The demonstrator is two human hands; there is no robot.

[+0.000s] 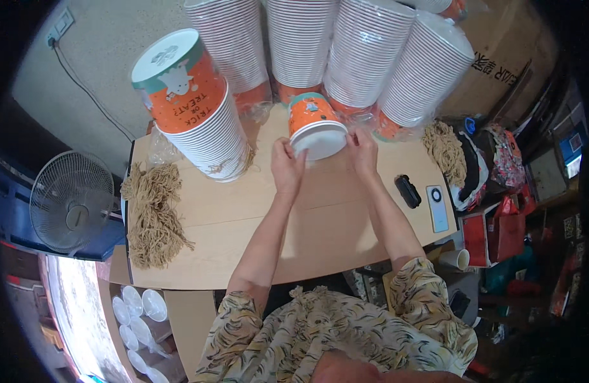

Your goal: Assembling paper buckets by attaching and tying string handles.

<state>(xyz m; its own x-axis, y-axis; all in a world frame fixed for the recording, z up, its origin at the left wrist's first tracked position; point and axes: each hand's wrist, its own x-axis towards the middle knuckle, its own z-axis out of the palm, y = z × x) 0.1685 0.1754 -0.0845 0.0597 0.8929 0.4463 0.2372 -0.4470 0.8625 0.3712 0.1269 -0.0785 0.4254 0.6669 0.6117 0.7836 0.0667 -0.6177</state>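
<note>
An orange paper bucket (310,113) with a green band at its base is tipped over at the far middle of the table, its white mouth turned toward me. My left hand (288,169) grips the left of its rim, thumb on the inside edge. My right hand (363,153) is closed at the right of the same rim. To the left, a tall stack of matching buckets (198,115) stands upside down, leaning slightly. Behind the held bucket rise several more stacks wrapped in clear plastic, such as this white-rimmed stack (369,51).
Bundles of tan twisted cord (155,217) lie at the table's left edge, with another cord bundle (444,153) at the right. A black case (407,191) and a phone (437,209) rest near the right edge. A fan (74,201) stands left; a carton below holds clear plastic cups (141,329).
</note>
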